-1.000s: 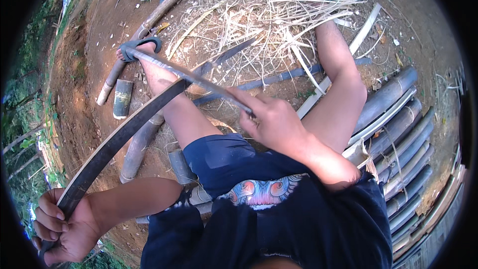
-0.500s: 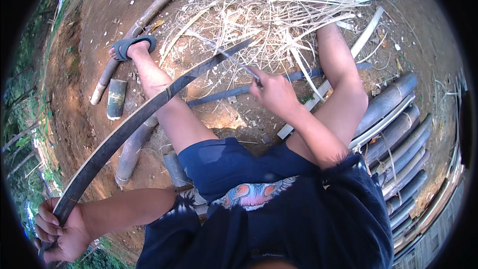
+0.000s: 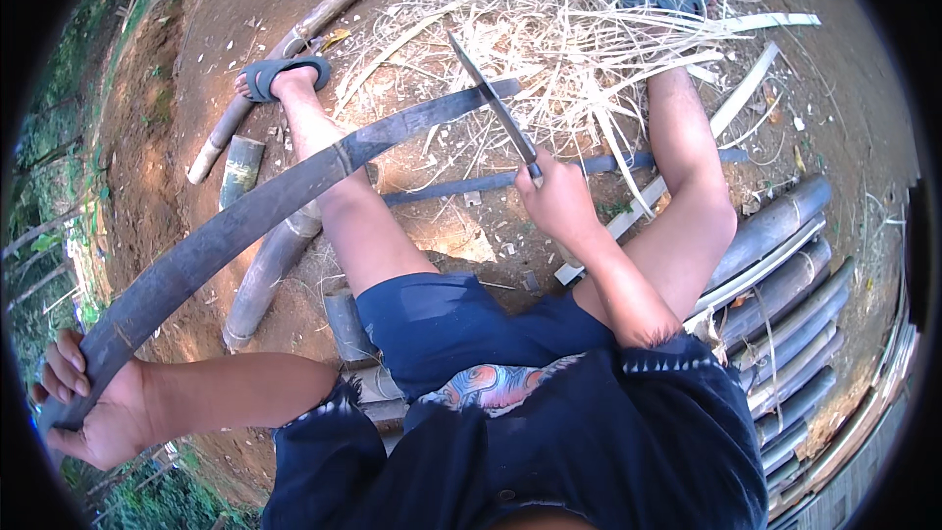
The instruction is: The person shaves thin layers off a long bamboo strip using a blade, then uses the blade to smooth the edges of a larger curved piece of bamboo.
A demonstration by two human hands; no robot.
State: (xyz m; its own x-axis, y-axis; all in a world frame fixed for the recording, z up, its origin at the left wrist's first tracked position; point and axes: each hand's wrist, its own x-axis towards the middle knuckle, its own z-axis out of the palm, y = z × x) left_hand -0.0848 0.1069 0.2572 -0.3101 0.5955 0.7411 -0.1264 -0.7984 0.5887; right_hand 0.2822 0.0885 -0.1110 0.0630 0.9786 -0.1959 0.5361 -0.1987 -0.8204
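A long dark split bamboo strip [image 3: 250,206] slants up from the lower left across my left leg. My left hand [image 3: 98,407] is closed around its near end. In my right hand [image 3: 556,198] is the handle of a knife [image 3: 502,118], whose blade points up and to the left. The blade crosses the strip close to its far end; whether it bites into the bamboo I cannot tell. The strip's broad dark outer face is turned up.
Pale shavings [image 3: 530,34] cover the ground between my feet. Several bamboo poles [image 3: 785,285] lie stacked at the right. Left of my left leg are a thin pole [image 3: 294,44] and shorter bamboo pieces [image 3: 240,172]. Another dark strip [image 3: 461,185] lies on the ground beneath.
The bamboo strip has rolled so its broad face shows. The knife blade has turned more upright and now sits at the strip's far end. My left hand has shifted slightly left and up.
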